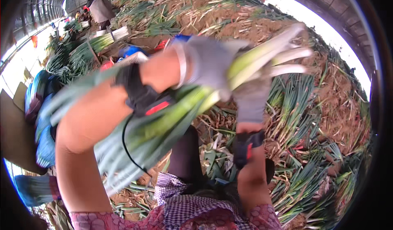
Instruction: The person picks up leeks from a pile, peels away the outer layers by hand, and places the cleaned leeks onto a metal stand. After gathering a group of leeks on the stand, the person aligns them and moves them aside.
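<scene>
Closest of all is the worker's bent left arm [82, 125], a black band [131, 82] around its wrist. Past it, at the far left, I see bundles wrapped in blue [46, 150], so some of the gathering and wrapping looks done; behind them a stack of cut green onions [84, 58] lies on its side, and a co-worker [100, 11] stands further back. Slanting across the middle is the armful of long green onions [176, 111] being handled, leaves down to the left, white ends up to the right, apparently not wrapped. Its left hand [208, 62], grey-gloved, has its fingers closed round the stalks; the right hand [251, 101], also gloved, is against the white part, though blur hides how tightly its fingers close. Rightward, loose onions [288, 115] cover the soil [256, 30] in rows, so I'd judge much remains to pick up. No brand, label or writing is legible anywhere from here.
</scene>
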A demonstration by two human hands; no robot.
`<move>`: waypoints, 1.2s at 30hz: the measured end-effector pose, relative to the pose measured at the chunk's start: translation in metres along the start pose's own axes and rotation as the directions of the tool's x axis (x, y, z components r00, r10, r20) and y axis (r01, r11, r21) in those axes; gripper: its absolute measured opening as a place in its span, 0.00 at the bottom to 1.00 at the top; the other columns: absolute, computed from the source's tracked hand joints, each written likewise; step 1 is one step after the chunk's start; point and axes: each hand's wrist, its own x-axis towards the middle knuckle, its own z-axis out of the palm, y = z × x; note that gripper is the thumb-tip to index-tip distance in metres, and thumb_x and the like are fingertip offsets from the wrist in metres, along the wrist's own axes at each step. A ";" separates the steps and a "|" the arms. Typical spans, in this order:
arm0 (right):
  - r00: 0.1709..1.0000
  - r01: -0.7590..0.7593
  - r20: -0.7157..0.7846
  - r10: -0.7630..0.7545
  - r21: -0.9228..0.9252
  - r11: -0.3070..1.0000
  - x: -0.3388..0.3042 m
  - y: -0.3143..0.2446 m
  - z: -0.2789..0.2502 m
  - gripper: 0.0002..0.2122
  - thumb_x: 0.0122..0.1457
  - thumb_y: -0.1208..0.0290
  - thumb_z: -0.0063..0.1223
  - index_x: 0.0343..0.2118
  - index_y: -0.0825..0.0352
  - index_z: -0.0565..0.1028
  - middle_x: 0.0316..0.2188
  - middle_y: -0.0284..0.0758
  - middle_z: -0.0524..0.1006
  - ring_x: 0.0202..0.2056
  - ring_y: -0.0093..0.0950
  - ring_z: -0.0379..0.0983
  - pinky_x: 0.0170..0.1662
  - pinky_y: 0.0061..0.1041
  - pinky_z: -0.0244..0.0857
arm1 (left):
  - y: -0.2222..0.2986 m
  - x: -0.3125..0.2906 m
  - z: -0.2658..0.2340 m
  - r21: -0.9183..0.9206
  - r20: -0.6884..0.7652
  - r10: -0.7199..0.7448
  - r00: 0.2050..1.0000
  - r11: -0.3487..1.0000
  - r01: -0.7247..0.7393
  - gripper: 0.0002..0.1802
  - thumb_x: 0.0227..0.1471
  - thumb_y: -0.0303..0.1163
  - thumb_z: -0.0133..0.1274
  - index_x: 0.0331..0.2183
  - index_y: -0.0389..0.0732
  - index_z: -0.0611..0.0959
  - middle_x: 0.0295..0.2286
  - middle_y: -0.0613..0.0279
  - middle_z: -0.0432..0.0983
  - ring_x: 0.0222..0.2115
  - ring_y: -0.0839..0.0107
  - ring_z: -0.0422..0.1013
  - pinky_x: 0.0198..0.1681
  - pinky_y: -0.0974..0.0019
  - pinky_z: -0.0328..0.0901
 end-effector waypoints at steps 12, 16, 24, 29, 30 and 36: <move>0.859 -0.150 -0.473 0.196 0.135 0.979 -0.184 0.079 -0.107 0.18 0.63 0.55 0.40 0.48 0.63 0.68 0.43 0.36 0.74 0.45 0.33 0.71 0.51 0.37 0.65 | -0.156 -0.025 0.205 -0.619 0.611 0.045 0.790 0.649 0.442 0.36 0.40 0.49 0.63 0.46 0.35 0.75 0.37 0.56 0.77 0.38 0.65 0.73 0.43 0.64 0.65; 0.844 -0.220 -0.483 0.236 0.090 0.971 -0.200 0.059 -0.120 0.19 0.64 0.58 0.39 0.52 0.65 0.66 0.47 0.38 0.71 0.49 0.31 0.68 0.54 0.34 0.64 | -0.164 -0.018 0.238 -0.798 0.600 0.235 0.765 0.245 0.551 0.50 0.35 0.59 0.63 0.49 0.28 0.71 0.43 0.55 0.74 0.44 0.68 0.69 0.49 0.66 0.62; 0.943 -0.333 -0.324 0.079 -0.921 0.202 -0.237 -0.012 -0.164 0.16 0.63 0.64 0.43 0.49 0.68 0.70 0.35 0.33 0.76 0.35 0.21 0.73 0.41 0.24 0.70 | -0.178 -0.010 0.287 -0.693 0.716 0.292 0.634 0.191 0.695 0.58 0.29 0.53 0.67 0.56 0.30 0.61 0.49 0.55 0.68 0.47 0.67 0.66 0.53 0.66 0.59; 0.840 -0.543 -0.448 0.306 -0.710 0.449 -0.241 -0.057 -0.179 0.18 0.53 0.65 0.59 0.45 0.67 0.73 0.36 0.31 0.77 0.35 0.17 0.71 0.37 0.23 0.69 | -0.179 -0.002 0.311 -0.599 0.786 0.307 0.536 0.168 0.783 0.55 0.30 0.47 0.66 0.56 0.30 0.61 0.47 0.52 0.69 0.46 0.65 0.69 0.51 0.66 0.63; 0.837 -0.547 -0.457 0.301 -0.707 0.449 -0.242 -0.060 -0.181 0.18 0.53 0.65 0.59 0.45 0.67 0.73 0.36 0.31 0.77 0.35 0.17 0.71 0.37 0.23 0.69 | -0.176 0.003 0.310 -0.584 0.799 0.303 0.520 0.181 0.791 0.54 0.30 0.48 0.66 0.55 0.30 0.62 0.47 0.52 0.70 0.45 0.65 0.69 0.51 0.66 0.62; 0.935 -0.350 -0.266 -0.234 -0.596 -0.722 -0.274 -0.101 -0.275 0.12 0.53 0.68 0.53 0.39 0.67 0.75 0.34 0.42 0.76 0.35 0.34 0.74 0.37 0.31 0.69 | -0.159 0.014 0.304 -0.712 0.698 0.365 0.616 0.271 0.647 0.37 0.40 0.50 0.59 0.44 0.28 0.76 0.36 0.56 0.77 0.36 0.71 0.70 0.42 0.68 0.63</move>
